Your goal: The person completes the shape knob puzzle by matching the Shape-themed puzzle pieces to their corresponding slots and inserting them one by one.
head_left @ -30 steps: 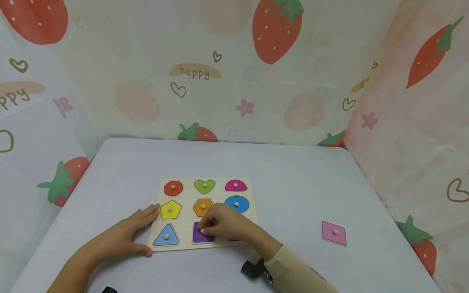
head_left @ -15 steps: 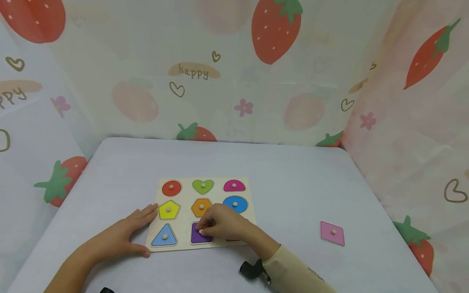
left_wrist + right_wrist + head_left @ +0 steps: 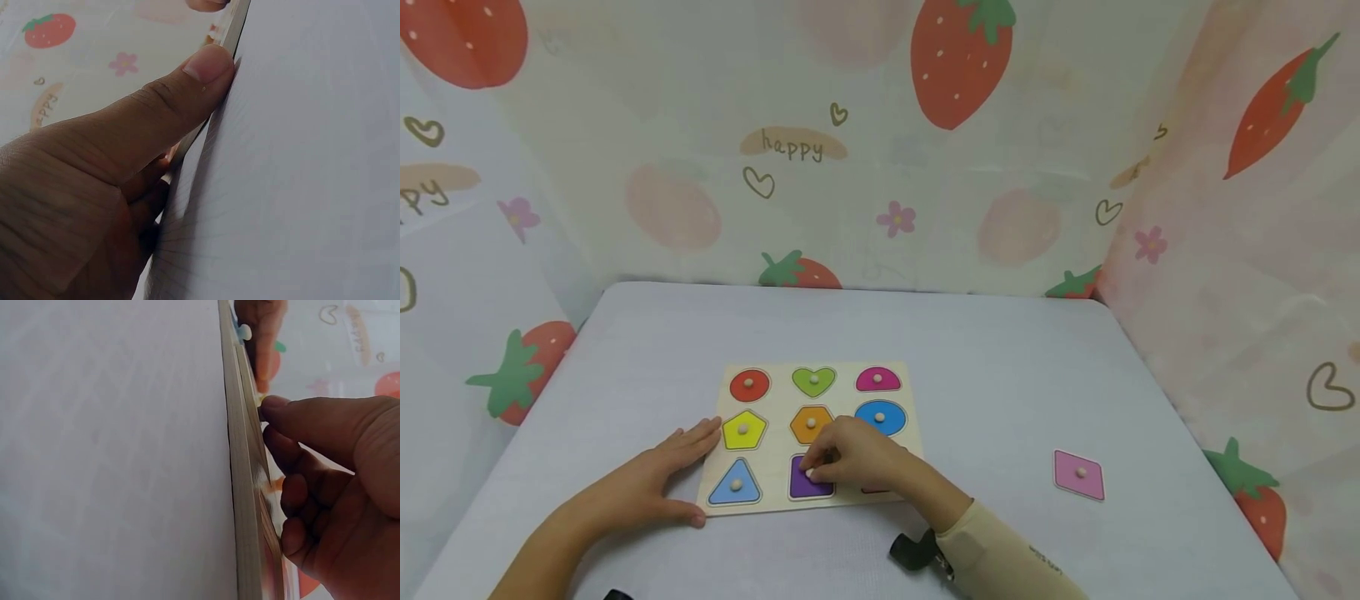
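A pale wooden knob puzzle board [image 3: 775,396] lies on the white table, with coloured shapes set in rows. At its front middle, my right hand [image 3: 861,454] pinches the small knob of the purple square piece [image 3: 801,487] between thumb and index finger. The purple piece sits in line with its outline. My left hand [image 3: 658,475] rests at the board's left edge, fingers straight and thumb spread toward the near corner. In the left wrist view, the thumb [image 3: 209,65] lies along the board's edge. A reddish shape at the front right is mostly hidden under my right wrist.
A pink four-sided piece [image 3: 1078,475] with a knob lies on the table [image 3: 992,375], right of the board. A black device [image 3: 913,550] is at the right sleeve [image 3: 1000,550]. Strawberry-printed cloth [image 3: 865,192] stands around the table's back and sides.
The head view has drifted slightly, so everything appears a little further left. Both hands keep their places on the board.
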Demonstrator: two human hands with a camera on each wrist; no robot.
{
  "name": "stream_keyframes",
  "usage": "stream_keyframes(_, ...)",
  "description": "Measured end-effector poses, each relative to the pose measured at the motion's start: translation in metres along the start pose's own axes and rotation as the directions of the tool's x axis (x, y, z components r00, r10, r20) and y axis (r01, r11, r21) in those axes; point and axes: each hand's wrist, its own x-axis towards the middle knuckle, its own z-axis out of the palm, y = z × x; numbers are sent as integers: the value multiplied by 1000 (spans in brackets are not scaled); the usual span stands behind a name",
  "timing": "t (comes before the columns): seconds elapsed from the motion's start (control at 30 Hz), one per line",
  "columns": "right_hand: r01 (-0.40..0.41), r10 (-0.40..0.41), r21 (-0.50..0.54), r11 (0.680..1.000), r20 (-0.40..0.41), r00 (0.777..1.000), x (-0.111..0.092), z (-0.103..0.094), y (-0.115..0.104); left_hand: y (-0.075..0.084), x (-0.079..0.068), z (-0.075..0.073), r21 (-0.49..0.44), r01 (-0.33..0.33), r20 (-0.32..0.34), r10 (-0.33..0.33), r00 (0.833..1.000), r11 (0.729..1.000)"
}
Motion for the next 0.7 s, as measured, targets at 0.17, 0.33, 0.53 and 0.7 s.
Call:
stream_keyframes(0.17,36,-36,-19,999,12,999,0,-2,0,0,1,1,-2,1,4,-1,1000,1000)
stream_keyframes(0.33,40,-40,-74,996,2,999,-4,-10,-1,-2,1,2,-5,-12,-2,12,1000,1000)
stream_keyframes(0.53,37,-45,-149,988,-53,998,-17,-28,1,-3,1,2,0,-15,-1,15,1000,1000)
stream_keyframes(0.7,52,-70,-180,982,-99,993,-31,-46,5,-2,0,0,3,-17,-4,17,1000,1000)
